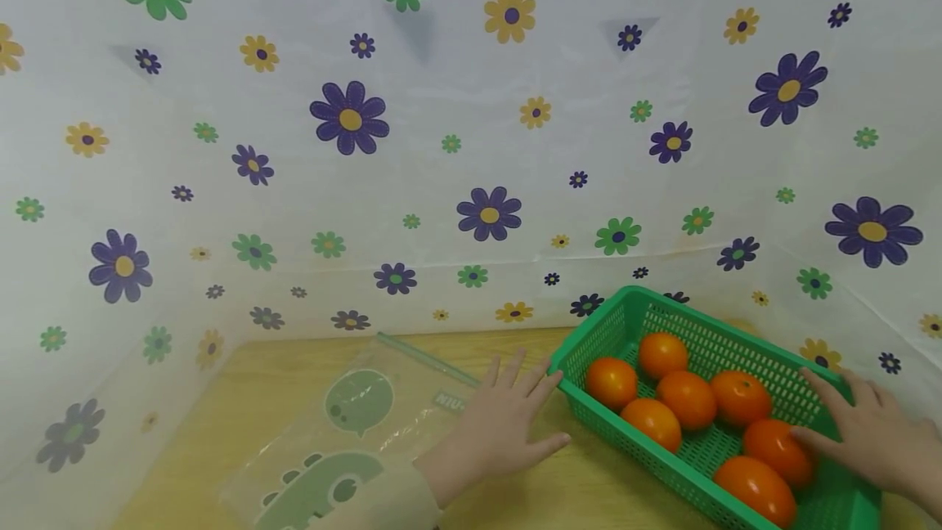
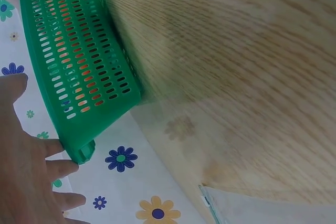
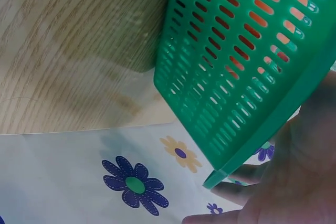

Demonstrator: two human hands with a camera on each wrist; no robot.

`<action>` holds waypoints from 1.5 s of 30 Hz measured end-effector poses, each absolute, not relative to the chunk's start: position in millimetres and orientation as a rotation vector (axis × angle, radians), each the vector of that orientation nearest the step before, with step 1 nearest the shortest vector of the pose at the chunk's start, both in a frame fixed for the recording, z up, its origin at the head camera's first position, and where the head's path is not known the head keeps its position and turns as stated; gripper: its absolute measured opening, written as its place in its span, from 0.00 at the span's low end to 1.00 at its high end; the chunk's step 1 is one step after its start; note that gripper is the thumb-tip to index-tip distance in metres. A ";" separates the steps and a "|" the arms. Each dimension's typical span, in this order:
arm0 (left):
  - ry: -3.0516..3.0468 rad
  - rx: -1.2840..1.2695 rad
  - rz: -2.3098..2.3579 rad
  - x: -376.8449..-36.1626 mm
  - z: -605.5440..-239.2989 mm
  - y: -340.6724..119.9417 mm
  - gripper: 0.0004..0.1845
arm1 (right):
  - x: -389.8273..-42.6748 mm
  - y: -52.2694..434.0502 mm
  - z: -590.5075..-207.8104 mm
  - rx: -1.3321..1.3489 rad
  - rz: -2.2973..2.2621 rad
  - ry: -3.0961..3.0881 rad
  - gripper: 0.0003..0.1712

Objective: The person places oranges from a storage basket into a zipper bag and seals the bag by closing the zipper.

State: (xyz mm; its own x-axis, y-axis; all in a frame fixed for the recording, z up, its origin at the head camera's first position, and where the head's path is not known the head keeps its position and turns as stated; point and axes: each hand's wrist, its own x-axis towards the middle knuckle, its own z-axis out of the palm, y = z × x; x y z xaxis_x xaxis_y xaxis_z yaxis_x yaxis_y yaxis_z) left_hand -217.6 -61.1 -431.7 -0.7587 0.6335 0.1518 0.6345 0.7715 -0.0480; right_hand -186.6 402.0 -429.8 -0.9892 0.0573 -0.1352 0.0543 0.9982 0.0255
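A green plastic basket (image 1: pixel 625 448) with slotted sides stands at an angle on the right of the table, with several oranges (image 1: pixel 686 401) lying inside. At its left corner is my left hand (image 1: pixel 500 424), fingers spread and fairly straight, fingertips at the rim; the left wrist view shows them beside the basket's corner tab (image 2: pixel 84 153). Over the right-hand rim reaches my right hand (image 1: pixel 876 432), its fingers extended and its thumb pointing inward near an orange (image 1: pixel 780 452). In the right wrist view that hand (image 3: pixel 294 177) lies along the basket's rim, fingers apart.
Left of the basket, a clear zip bag (image 1: pixel 368 432) with green cartoon prints lies flat on the wooden table (image 1: pixel 213 424), partly under my left forearm. A white flower-patterned sheet (image 1: pixel 441 178) rises behind the table and along both sides.
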 end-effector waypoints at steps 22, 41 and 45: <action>-2.816 -0.942 0.020 -230.8 -433.5 -57.8 0.44 | -181.1 386.4 -422.4 -0.071 0.267 3.141 0.50; -2.888 -0.827 -0.010 -249.3 -427.7 -43.5 0.51 | -174.8 374.1 -413.1 -0.053 0.350 3.066 0.54; -2.914 -0.811 -0.029 -251.7 -424.2 -40.1 0.52 | -172.8 368.1 -409.7 -0.050 0.373 3.067 0.53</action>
State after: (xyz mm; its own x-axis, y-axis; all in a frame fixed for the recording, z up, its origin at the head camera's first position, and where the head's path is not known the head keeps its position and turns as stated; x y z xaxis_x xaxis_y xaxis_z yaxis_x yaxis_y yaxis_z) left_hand -251.7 -40.1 -424.2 -0.8498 0.5139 0.1177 0.5161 0.8564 -0.0126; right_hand -172.8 368.1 -409.7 -0.9982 -0.0257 -0.0550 -0.0381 0.9704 0.2385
